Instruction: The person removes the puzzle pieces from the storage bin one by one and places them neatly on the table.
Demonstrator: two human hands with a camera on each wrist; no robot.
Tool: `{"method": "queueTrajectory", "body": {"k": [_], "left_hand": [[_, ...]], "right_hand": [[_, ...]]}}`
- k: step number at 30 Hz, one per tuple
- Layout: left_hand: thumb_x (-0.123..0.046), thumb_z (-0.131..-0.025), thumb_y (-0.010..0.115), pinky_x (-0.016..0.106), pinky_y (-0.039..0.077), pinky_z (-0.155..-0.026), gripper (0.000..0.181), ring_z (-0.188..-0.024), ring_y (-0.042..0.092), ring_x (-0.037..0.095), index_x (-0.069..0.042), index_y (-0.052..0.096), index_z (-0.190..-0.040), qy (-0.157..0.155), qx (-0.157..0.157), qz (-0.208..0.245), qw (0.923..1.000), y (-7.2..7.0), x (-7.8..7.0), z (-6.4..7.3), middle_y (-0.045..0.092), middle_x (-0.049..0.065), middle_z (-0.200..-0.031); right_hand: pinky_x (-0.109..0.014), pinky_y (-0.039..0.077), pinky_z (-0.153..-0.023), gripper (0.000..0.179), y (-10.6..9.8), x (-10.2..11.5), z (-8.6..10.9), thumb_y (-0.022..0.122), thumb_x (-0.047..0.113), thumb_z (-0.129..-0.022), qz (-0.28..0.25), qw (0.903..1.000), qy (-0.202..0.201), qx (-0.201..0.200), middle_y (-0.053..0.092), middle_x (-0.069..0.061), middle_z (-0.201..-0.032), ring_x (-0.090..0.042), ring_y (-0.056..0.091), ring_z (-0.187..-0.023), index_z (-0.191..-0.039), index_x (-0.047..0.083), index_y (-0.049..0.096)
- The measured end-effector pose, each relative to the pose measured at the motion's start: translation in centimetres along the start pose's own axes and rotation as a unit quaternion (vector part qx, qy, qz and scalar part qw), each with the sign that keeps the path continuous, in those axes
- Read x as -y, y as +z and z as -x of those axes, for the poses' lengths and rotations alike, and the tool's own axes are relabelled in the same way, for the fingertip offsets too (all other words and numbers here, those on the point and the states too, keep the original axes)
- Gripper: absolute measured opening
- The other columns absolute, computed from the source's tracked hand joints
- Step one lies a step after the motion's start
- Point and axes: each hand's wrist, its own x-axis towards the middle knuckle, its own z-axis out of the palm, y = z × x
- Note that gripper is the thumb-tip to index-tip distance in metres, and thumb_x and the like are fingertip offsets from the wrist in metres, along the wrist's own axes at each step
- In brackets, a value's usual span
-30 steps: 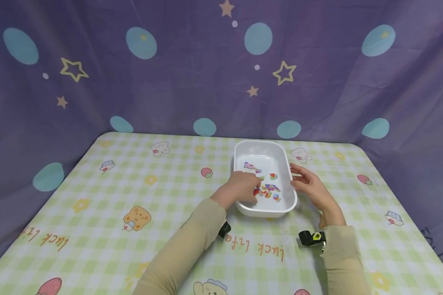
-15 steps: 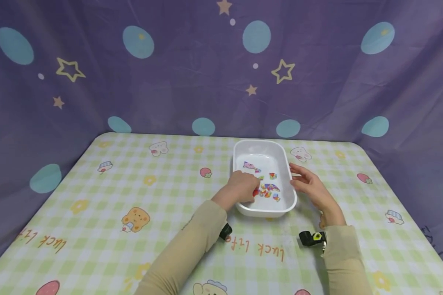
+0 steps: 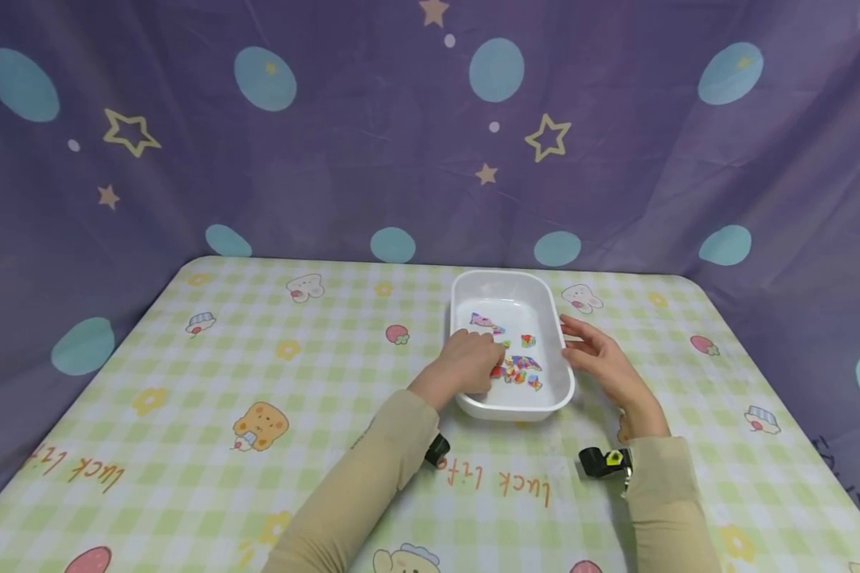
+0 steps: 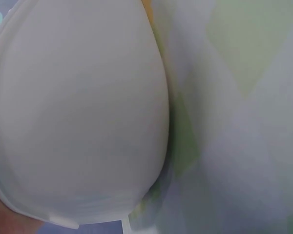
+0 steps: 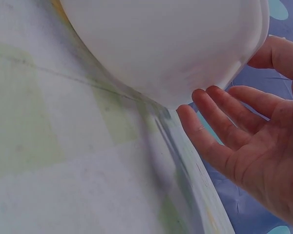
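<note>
**Hardly any shift: left hand (image 3: 466, 363) inside the white tray (image 3: 512, 415), right hand (image 3: 603, 364) at its side**

Since the frame a second ago, the scene has slid slightly left as a whole, background and surface (image 3: 337, 374) included, so the head camera probably turned; the hands and tray keep nearly the same places against one another.

The relation that counts is sideways. The tray's long side runs away from the person, and the left hand comes in over its left rim, fingers curled downward; whether they pinch anything cannot be told. Just to their right, on the tray floor, lies a red piece (image 3: 497, 372), and beyond it a purple patterned piece (image 3: 525, 363), its long axis roughly across the tray. A pink piece (image 3: 482, 320) lies farther off, toward the far end.

The right hand is outside the right wall, fingers loosely extended, thumb by the rim. With that wall between, the left hand is plainly nearer the red piece.
</note>
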Motion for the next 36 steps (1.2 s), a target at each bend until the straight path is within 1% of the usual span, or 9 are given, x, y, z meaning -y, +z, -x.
{"method": "queueTrajectory", "body": {"k": [6, 9, 13, 15, 21, 25, 29, 32, 36], "left_hand": [[-0.016, -0.075, 0.068, 0.030, 0.036, -0.074, 0.024, -0.076, 0.047, 0.013, -0.021, 0.062, -0.097, 0.001, -0.014, 0.008, 0.9999, 0.0, 0.1, 0.0, 0.053, -0.005, -0.086], [-0.017, -0.075, 0.068, 0.030, 0.036, -0.075, 0.028, -0.078, 0.048, 0.012, -0.021, 0.061, -0.102, 0.004, -0.027, 0.018, 0.9995, 0.0, 0.2, 0.1, 0.054, -0.006, -0.091], [-0.020, -0.074, 0.068, 0.030, 0.035, -0.075, 0.034, -0.081, 0.051, 0.012, -0.023, 0.061, -0.108, 0.014, -0.056, 0.037, 0.9976, 0.1, 0.4, 0.1, 0.055, -0.006, -0.101], [-0.021, -0.075, 0.068, 0.031, 0.035, -0.076, 0.035, -0.083, 0.051, 0.011, -0.024, 0.062, -0.109, 0.019, -0.068, 0.050, 0.9962, 0.1, 0.5, 0.1, 0.055, -0.006, -0.103], [-0.020, -0.076, 0.066, 0.033, 0.036, -0.081, 0.032, -0.090, 0.051, 0.009, -0.022, 0.063, -0.108, 0.031, -0.083, 0.089, 0.9921, 0.0, 0.8, 0.3, 0.058, -0.007, -0.105], [-0.021, -0.077, 0.066, 0.033, 0.036, -0.084, 0.032, -0.098, 0.053, 0.008, -0.022, 0.063, -0.108, 0.042, -0.100, 0.111, 0.9878, -0.1, 1.1, 0.3, 0.061, -0.007, -0.109], [-0.021, -0.077, 0.066, 0.033, 0.036, -0.085, 0.033, -0.100, 0.052, 0.008, -0.021, 0.063, -0.111, 0.049, -0.115, 0.142, 0.9819, -0.2, 1.6, 0.7, 0.061, -0.007, -0.109], [-0.018, -0.077, 0.066, 0.032, 0.037, -0.084, 0.034, -0.093, 0.051, 0.009, -0.019, 0.064, -0.111, 0.046, -0.135, 0.159, 0.9768, -0.4, 2.2, 1.0, 0.061, -0.006, -0.104], [-0.016, -0.076, 0.064, 0.029, 0.040, -0.082, 0.035, -0.084, 0.051, 0.010, -0.017, 0.064, -0.110, 0.047, -0.167, 0.176, 0.9691, -0.8, 3.0, 1.3, 0.060, -0.005, -0.097]], "right_hand": [[-0.017, 0.047, -0.078, 0.058, 0.0, 0.1, -0.1, 0.052, 0.006, -0.089, 0.001, 1.0000, 0.000, 0.000, 0.033, -0.026, -0.139, 0.000, 0.052, -0.100, -0.141, 0.000, 0.026], [-0.017, 0.046, -0.078, 0.059, -0.1, 0.2, -0.1, 0.052, 0.007, -0.089, 0.003, 1.0000, 0.001, 0.002, 0.032, -0.025, -0.139, 0.000, 0.052, -0.100, -0.141, 0.000, 0.026], [-0.017, 0.047, -0.078, 0.058, -0.1, 0.2, 0.0, 0.052, 0.007, -0.089, 0.002, 1.0000, -0.002, 0.002, 0.033, -0.026, -0.139, 0.000, 0.052, -0.100, -0.141, 0.000, 0.027], [-0.017, 0.047, -0.078, 0.058, -0.1, 0.1, 0.0, 0.053, 0.007, -0.089, 0.001, 1.0000, -0.004, 0.001, 0.033, -0.026, -0.139, 0.000, 0.052, -0.100, -0.141, 0.000, 0.027], [-0.018, 0.047, -0.079, 0.058, -0.2, 0.0, 0.1, 0.053, 0.009, -0.090, -0.002, 1.0000, -0.001, 0.007, 0.033, -0.026, -0.138, 0.001, 0.054, -0.100, -0.141, 0.001, 0.027], [-0.019, 0.048, -0.078, 0.058, -0.3, 0.1, 0.2, 0.053, 0.010, -0.090, -0.006, 0.9999, 0.005, 0.009, 0.031, -0.024, -0.140, 0.001, 0.054, -0.101, -0.142, 0.003, 0.027], [-0.021, 0.049, -0.078, 0.060, -0.4, 0.1, 0.3, 0.054, 0.008, -0.089, -0.019, 0.9996, 0.006, 0.019, 0.029, -0.025, -0.140, 0.001, 0.054, -0.102, -0.142, 0.002, 0.026], [-0.022, 0.049, -0.078, 0.061, -0.4, 0.1, 0.2, 0.053, 0.005, -0.089, -0.032, 0.9990, 0.007, 0.032, 0.027, -0.025, -0.141, 0.000, 0.054, -0.104, -0.142, 0.002, 0.024], [-0.022, 0.049, -0.078, 0.062, -0.3, 0.1, 0.1, 0.053, 0.005, -0.089, -0.032, 0.9987, 0.007, 0.038, 0.028, -0.025, -0.141, -0.001, 0.053, -0.104, -0.143, 0.004, 0.023]]}}
